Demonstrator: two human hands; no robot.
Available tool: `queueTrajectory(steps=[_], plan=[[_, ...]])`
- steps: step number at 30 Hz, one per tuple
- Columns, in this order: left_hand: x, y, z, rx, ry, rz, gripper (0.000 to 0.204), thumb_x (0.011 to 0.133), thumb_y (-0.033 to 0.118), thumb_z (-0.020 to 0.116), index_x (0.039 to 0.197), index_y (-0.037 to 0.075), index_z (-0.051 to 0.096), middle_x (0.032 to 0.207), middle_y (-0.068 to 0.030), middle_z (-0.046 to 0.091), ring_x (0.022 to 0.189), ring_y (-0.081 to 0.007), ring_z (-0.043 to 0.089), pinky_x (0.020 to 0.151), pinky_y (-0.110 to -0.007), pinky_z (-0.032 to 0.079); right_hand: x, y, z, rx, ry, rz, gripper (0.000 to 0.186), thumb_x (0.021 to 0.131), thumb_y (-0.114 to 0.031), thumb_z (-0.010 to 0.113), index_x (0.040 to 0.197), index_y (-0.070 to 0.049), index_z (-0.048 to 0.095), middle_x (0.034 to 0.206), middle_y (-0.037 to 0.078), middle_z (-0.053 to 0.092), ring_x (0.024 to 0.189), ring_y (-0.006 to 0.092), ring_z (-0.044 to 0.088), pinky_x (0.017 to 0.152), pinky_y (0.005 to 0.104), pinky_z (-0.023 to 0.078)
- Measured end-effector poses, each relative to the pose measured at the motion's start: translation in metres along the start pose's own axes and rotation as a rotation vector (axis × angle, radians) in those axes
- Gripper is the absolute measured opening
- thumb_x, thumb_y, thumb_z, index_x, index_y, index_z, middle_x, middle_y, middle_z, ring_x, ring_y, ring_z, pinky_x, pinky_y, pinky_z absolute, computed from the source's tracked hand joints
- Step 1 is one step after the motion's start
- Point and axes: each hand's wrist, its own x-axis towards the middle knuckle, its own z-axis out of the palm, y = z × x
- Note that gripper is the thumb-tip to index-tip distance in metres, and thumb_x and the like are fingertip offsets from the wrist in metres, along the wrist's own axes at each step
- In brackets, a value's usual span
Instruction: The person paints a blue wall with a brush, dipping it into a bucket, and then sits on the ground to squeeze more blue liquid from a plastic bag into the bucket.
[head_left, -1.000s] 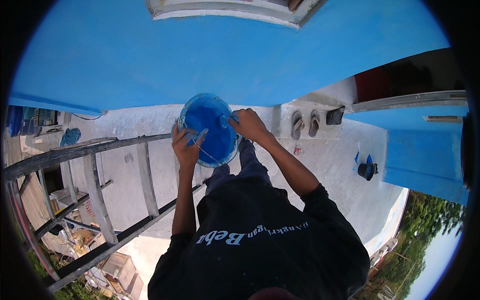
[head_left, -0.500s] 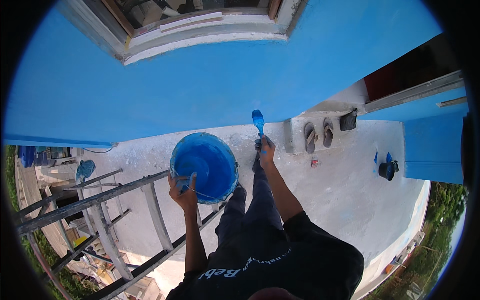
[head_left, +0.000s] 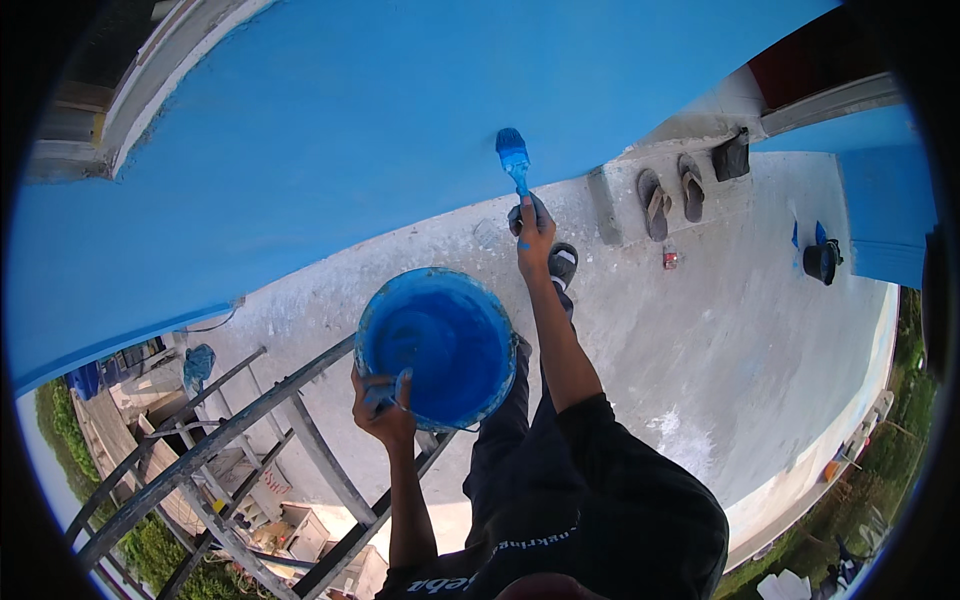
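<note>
My right hand (head_left: 536,226) is closed round the handle of a paintbrush (head_left: 513,160). The brush points away from me, its dark blue bristles at the bright blue wall (head_left: 330,160); whether they touch it I cannot tell. Low on my left, my left hand (head_left: 386,408) is closed at the near left rim of a large round bucket (head_left: 472,300), holding it by its thin wire handle. Blue paint coats the bucket's inside and lies in its bottom. Paint smears show on the fingers of both hands.
A ladder (head_left: 325,450) lies close on the left, beside the bucket. Ahead to the right, sandals (head_left: 655,205) rest on a low concrete step (head_left: 612,215). Farther right is a small black bucket (head_left: 820,264). A window frame (head_left: 150,75) is at upper left.
My view has turned, so the window has slid left and the ladder lower. The brush has moved up the wall. One foot has stepped forward, and the bucket has come along in my left hand.
</note>
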Motion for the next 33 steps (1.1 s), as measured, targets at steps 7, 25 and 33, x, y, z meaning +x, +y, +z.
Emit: queueTrajectory(steps=[7,25,33], plan=[[-0.012,-0.044,0.014,-0.036,-0.081,-0.043,0.018,0.074,0.005,0.082,0.068,0.001,0.065,0.103,-0.0138,0.068,0.103,-0.031,0.064,0.09,-0.041,0.048,0.032,0.07,-0.043,0.005,0.041,0.132,0.031,0.101,-0.026,0.052,0.112,0.001,0.062,0.064,-0.002,0.047,0.053,0.0057,0.042,0.047,0.0243,0.031],[-0.111,-0.103,0.04,-0.054,-0.002,0.079,0.024,0.072,0.003,0.082,0.066,0.002,0.059,0.078,-0.0095,0.066,0.081,-0.0257,0.063,0.099,-0.045,0.043,0.031,0.033,-0.027,0.025,-0.056,-0.156,0.034,0.1,-0.025,0.055,0.114,0.004,0.062,0.061,-0.002,0.045,0.051,0.0053,0.037,0.045,0.0249,0.029],[-0.125,-0.107,0.027,-0.022,0.004,0.13,0.026,0.078,0.007,0.078,0.066,0.0,0.056,0.082,-0.0085,0.065,0.094,-0.0254,0.062,0.091,-0.039,0.045,0.06,0.139,-0.074,-0.371,0.088,0.047,0.032,0.098,-0.025,0.055,0.106,0.005,0.065,0.059,-0.002,0.047,0.049,0.0061,0.038,0.044,0.0261,0.03]])
